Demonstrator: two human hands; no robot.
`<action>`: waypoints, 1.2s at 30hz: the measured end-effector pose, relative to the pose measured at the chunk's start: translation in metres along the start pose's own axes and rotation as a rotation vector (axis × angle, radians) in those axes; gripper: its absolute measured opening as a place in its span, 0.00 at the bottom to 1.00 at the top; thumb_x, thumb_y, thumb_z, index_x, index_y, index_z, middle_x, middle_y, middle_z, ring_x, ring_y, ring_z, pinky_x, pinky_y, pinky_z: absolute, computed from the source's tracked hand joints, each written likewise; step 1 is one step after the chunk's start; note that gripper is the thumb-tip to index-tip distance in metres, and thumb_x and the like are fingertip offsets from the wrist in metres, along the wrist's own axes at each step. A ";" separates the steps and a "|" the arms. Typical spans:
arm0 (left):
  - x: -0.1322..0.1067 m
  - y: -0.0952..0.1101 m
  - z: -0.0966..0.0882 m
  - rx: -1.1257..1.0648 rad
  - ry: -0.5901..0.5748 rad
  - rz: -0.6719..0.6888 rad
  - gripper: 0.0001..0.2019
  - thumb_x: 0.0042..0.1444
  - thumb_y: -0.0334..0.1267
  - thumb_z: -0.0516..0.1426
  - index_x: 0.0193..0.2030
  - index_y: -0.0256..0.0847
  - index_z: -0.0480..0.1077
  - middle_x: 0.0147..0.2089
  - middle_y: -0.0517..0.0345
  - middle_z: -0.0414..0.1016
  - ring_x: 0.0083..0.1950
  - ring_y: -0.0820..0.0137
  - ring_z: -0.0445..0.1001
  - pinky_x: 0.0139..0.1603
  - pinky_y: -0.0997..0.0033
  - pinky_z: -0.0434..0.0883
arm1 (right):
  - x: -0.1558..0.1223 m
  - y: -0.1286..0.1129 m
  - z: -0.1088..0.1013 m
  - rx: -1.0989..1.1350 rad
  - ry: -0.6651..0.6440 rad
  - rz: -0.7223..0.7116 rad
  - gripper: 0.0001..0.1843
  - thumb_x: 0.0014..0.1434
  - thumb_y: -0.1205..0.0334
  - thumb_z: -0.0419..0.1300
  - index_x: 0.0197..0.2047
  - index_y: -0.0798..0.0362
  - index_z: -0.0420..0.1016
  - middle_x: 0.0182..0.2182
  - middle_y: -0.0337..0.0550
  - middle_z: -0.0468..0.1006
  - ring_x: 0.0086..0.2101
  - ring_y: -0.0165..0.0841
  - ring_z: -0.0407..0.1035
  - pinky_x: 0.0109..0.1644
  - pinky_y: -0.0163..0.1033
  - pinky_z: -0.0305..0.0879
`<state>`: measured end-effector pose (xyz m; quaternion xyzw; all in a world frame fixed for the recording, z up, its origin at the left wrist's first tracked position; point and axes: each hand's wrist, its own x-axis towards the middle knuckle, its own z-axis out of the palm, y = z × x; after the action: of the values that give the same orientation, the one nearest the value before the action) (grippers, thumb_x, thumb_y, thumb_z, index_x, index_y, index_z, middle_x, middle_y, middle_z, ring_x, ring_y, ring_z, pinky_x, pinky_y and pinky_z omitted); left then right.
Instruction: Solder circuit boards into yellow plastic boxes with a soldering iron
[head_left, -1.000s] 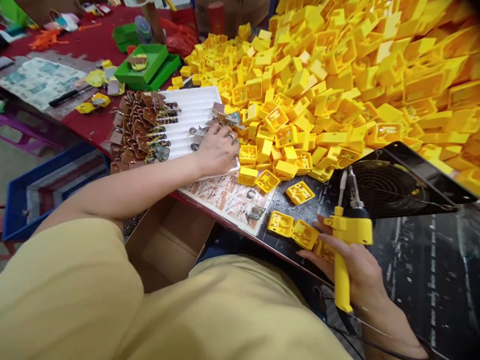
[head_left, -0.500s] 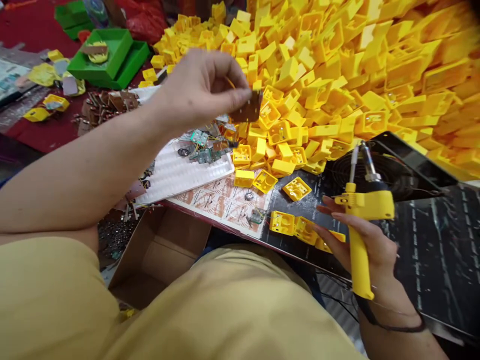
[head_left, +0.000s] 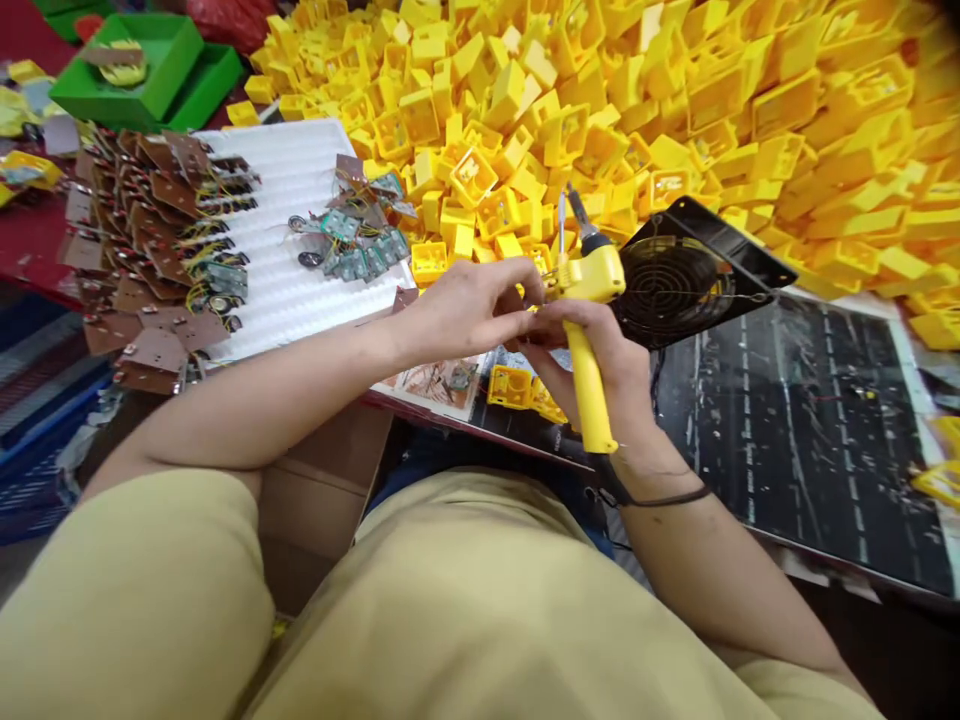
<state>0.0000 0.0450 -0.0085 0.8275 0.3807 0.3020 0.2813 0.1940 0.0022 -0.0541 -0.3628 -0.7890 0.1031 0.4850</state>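
Note:
My right hand [head_left: 611, 355] is wrapped round the handle of a yellow soldering gun [head_left: 592, 385], its metal tip and thin feed tube pointing up and away. My left hand [head_left: 480, 305] is closed in a pinch, its fingertips meeting those of my right hand just left of the gun's body. The brown circuit board in that pinch is mostly hidden by the fingers. Below the hands, small open yellow housings [head_left: 511, 386] stand in a row at the bench's front edge. A small green board with parts [head_left: 459, 376] lies to their left on a printed sheet.
A large heap of yellow housings [head_left: 517, 90] fills the back. Right of my hands stands a black fan [head_left: 675, 280]. At left, a white ribbed tray [head_left: 277, 220] bears wired green boards [head_left: 352, 240] beside stacked brown circuit boards [head_left: 142, 220]. Green trays [head_left: 176, 60] sit behind.
My left hand has brought the brown circuit board down and right to my right hand. The right hand with the soldering gun has moved left and up in view; the view itself has shifted.

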 end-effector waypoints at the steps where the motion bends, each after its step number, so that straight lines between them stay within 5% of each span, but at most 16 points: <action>1: -0.005 -0.004 0.000 0.025 0.058 -0.001 0.09 0.61 0.37 0.61 0.47 0.39 0.77 0.39 0.58 0.82 0.42 0.69 0.80 0.46 0.69 0.75 | -0.003 0.001 0.001 -0.044 0.011 -0.022 0.18 0.62 0.68 0.65 0.54 0.47 0.68 0.39 0.35 0.81 0.34 0.29 0.79 0.41 0.32 0.77; 5: -0.028 -0.031 -0.010 0.182 0.246 -0.038 0.11 0.65 0.39 0.56 0.44 0.37 0.78 0.44 0.52 0.83 0.45 0.68 0.80 0.48 0.68 0.74 | -0.017 0.004 0.005 -0.242 0.127 -0.113 0.13 0.64 0.67 0.63 0.51 0.48 0.71 0.37 0.37 0.80 0.33 0.31 0.77 0.39 0.34 0.76; 11: -0.044 -0.048 -0.003 0.365 0.035 0.017 0.14 0.67 0.39 0.54 0.43 0.38 0.81 0.48 0.50 0.84 0.50 0.62 0.78 0.58 0.56 0.71 | -0.028 0.004 0.014 -0.365 0.243 -0.170 0.16 0.59 0.72 0.67 0.49 0.49 0.72 0.35 0.38 0.80 0.32 0.33 0.77 0.37 0.35 0.73; 15: -0.044 -0.037 0.011 0.372 0.063 -0.018 0.15 0.69 0.43 0.54 0.48 0.40 0.81 0.52 0.51 0.83 0.57 0.59 0.74 0.63 0.51 0.67 | -0.028 0.000 0.018 -0.414 0.271 -0.198 0.14 0.61 0.71 0.66 0.48 0.49 0.73 0.36 0.37 0.81 0.32 0.31 0.76 0.36 0.34 0.71; 24: -0.027 -0.019 0.029 -0.538 0.180 -0.275 0.15 0.60 0.51 0.63 0.39 0.39 0.81 0.43 0.52 0.85 0.48 0.66 0.82 0.52 0.68 0.76 | -0.035 0.000 0.027 -0.314 0.227 -0.249 0.19 0.61 0.72 0.64 0.54 0.45 0.75 0.40 0.39 0.83 0.37 0.33 0.78 0.44 0.36 0.75; 28: -0.023 -0.018 0.029 -0.703 0.167 -0.317 0.21 0.56 0.57 0.64 0.37 0.38 0.78 0.38 0.51 0.84 0.43 0.66 0.82 0.47 0.68 0.77 | -0.039 -0.003 0.015 -0.253 0.159 -0.225 0.21 0.60 0.67 0.68 0.55 0.44 0.73 0.43 0.41 0.83 0.41 0.36 0.79 0.46 0.37 0.77; 33: -0.033 -0.013 0.015 -0.213 -0.001 -0.179 0.10 0.64 0.41 0.58 0.38 0.39 0.78 0.35 0.54 0.82 0.38 0.68 0.80 0.43 0.70 0.74 | -0.050 0.004 -0.017 -0.114 -0.033 0.057 0.27 0.59 0.57 0.71 0.58 0.47 0.68 0.52 0.50 0.79 0.51 0.43 0.77 0.54 0.47 0.76; 36: -0.041 -0.006 0.017 0.161 -0.109 -0.048 0.08 0.63 0.33 0.57 0.40 0.39 0.79 0.38 0.53 0.83 0.41 0.67 0.80 0.46 0.69 0.73 | -0.053 0.009 -0.022 -0.098 -0.182 0.053 0.25 0.61 0.55 0.69 0.58 0.48 0.67 0.53 0.51 0.78 0.52 0.43 0.75 0.55 0.48 0.75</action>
<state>-0.0123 0.0114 -0.0357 0.8533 0.4076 0.2183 0.2411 0.2305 -0.0310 -0.0840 -0.3959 -0.8240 0.1096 0.3902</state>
